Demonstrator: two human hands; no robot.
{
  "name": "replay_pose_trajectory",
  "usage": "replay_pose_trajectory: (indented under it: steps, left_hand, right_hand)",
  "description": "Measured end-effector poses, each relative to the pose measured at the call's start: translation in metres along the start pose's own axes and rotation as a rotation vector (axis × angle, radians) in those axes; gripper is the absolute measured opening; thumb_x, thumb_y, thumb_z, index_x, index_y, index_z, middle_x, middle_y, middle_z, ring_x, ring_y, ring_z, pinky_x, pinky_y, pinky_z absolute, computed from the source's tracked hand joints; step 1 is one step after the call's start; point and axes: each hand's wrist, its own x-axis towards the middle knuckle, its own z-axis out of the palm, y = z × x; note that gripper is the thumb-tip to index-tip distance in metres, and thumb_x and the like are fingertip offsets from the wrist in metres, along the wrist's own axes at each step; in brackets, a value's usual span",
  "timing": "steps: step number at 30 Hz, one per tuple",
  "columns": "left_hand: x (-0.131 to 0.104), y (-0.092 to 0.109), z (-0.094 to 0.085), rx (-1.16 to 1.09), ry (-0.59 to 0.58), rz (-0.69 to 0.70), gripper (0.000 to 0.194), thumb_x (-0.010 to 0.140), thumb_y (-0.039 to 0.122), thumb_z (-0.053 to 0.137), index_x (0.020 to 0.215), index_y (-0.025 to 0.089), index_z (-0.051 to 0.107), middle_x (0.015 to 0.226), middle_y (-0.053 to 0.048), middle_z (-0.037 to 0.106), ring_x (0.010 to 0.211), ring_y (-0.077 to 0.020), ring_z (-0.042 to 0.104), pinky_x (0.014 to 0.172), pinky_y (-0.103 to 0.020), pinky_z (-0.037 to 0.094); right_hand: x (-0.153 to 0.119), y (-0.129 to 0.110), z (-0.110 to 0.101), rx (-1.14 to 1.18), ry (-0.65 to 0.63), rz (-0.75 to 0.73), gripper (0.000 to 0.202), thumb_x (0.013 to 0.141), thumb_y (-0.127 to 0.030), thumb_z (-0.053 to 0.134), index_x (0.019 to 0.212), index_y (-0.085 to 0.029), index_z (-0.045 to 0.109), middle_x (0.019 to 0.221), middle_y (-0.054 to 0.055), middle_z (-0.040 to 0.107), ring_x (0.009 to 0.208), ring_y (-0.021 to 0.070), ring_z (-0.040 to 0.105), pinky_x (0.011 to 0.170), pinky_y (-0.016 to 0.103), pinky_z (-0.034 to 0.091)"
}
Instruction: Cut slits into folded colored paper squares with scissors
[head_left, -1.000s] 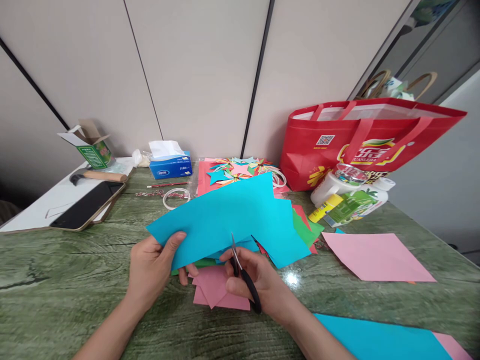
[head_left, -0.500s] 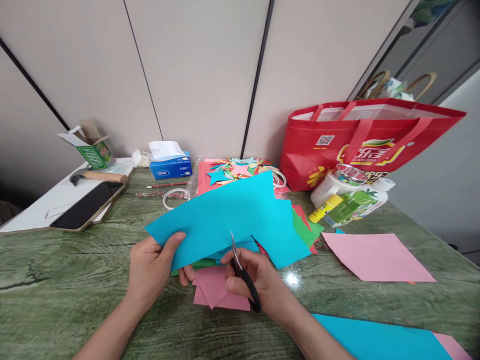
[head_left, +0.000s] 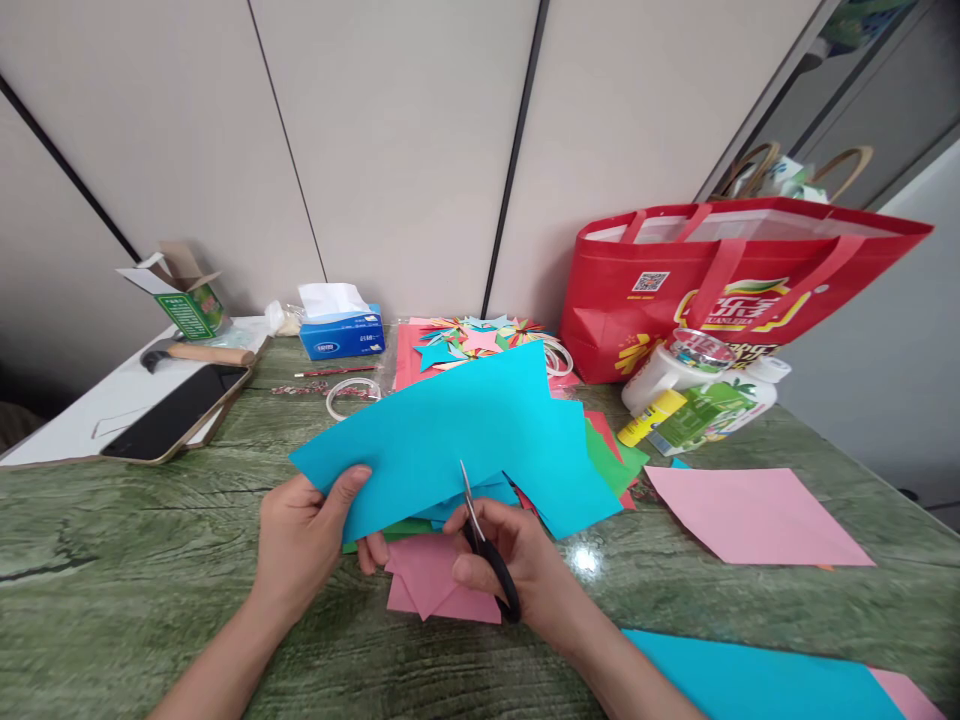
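Observation:
My left hand [head_left: 315,535] grips a large blue sheet of paper [head_left: 442,430] by its lower left corner, thumb on top and fingers beneath. In my right hand [head_left: 517,565] is a pair of scissors [head_left: 484,545] with black handles, its blade tips pointing up over the blue sheet's lower edge. Whether the blades touch the paper I cannot tell. Below the sheet lie pink paper pieces [head_left: 442,595], and green and red paper [head_left: 615,460] shows past its right side. Farther back, folded paper stars [head_left: 484,338] rest on red paper, partly covered by the blue sheet.
On the right are a pink sheet [head_left: 765,512], another blue sheet [head_left: 750,675], a glue stick [head_left: 651,417], white bottles and a red bag [head_left: 607,300]. A tissue box [head_left: 341,330], tape roll [head_left: 352,397], phone [head_left: 176,412], hammer [head_left: 202,352] and green box [head_left: 196,310] stand left.

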Motion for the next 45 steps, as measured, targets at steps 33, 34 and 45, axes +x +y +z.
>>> replay_pose_trajectory:
  steps: [33, 34, 45]
  left_hand:
    - [-0.003, 0.004, 0.003, -0.006, -0.011, -0.010, 0.032, 0.074, 0.032, 0.052, 0.045, 0.019, 0.048, 0.030, 0.000, 0.054, 0.022, -0.0162, 0.047, 0.024, -0.025, 0.039]
    - [-0.005, 0.005, 0.005, -0.005, -0.005, -0.012, 0.031, 0.074, 0.031, 0.051, 0.046, 0.020, 0.048, 0.030, 0.001, 0.054, 0.021, -0.0158, 0.047, 0.024, -0.024, 0.038]
    - [-0.007, 0.011, 0.008, -0.005, -0.027, -0.033, 0.032, 0.073, 0.030, 0.050, 0.044, 0.020, 0.046, 0.029, 0.002, 0.053, 0.022, -0.0143, 0.047, 0.025, -0.023, 0.039]
  right_hand:
    - [0.001, 0.001, 0.001, 0.004, 0.023, -0.005, 0.035, 0.058, -0.038, 0.074, 0.080, -0.017, 0.055, 0.057, -0.005, 0.047, 0.048, 0.0071, 0.041, 0.045, 0.020, 0.032]
    - [0.000, 0.000, 0.001, 0.005, 0.020, -0.013, 0.037, 0.058, -0.037, 0.074, 0.082, -0.017, 0.055, 0.060, -0.003, 0.049, 0.051, 0.0079, 0.042, 0.048, 0.021, 0.034]
    - [0.001, -0.001, 0.002, 0.011, 0.024, -0.010, 0.039, 0.060, -0.040, 0.072, 0.085, -0.016, 0.054, 0.064, -0.002, 0.049, 0.056, 0.0098, 0.042, 0.052, 0.022, 0.034]
